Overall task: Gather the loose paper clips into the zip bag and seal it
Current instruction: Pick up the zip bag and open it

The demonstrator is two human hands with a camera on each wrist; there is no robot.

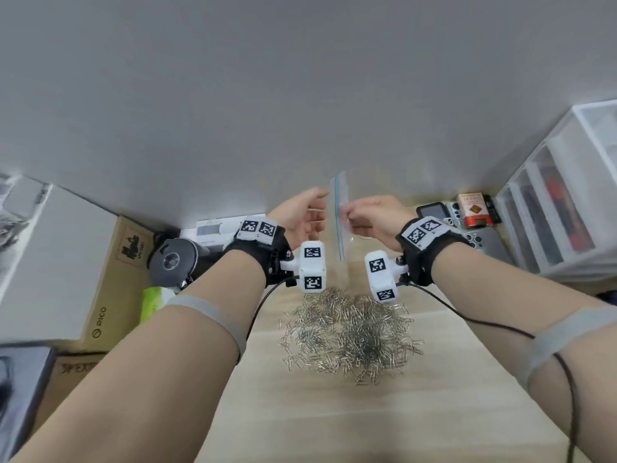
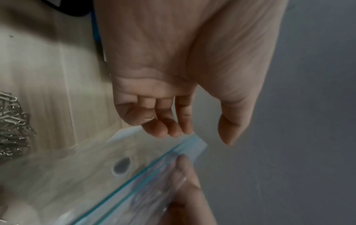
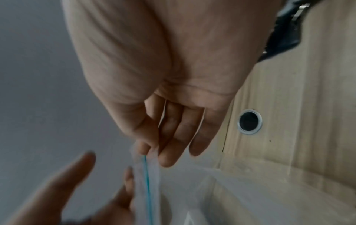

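Observation:
A clear zip bag (image 1: 339, 215) with a blue zip strip hangs in the air above the desk, edge-on to the head camera. My right hand (image 1: 374, 217) pinches its top edge; in the right wrist view thumb and forefinger press the bag (image 3: 147, 175) at the strip. My left hand (image 1: 302, 212) is beside the bag with fingers loosely spread, its fingertips (image 2: 169, 129) just at the bag's rim (image 2: 190, 141), not gripping it. A big heap of silver paper clips (image 1: 350, 339) lies on the wooden desk below the wrists. The same pile of clips (image 2: 11, 121) shows at the left wrist view's edge.
Cardboard boxes (image 1: 83, 272) and a round black device (image 1: 173, 260) crowd the left. Phones (image 1: 480, 237), a red box (image 1: 472, 208) and white plastic drawers (image 1: 561, 208) stand at the right. A cable hole (image 3: 249, 121) is set in the desk. A grey wall lies behind.

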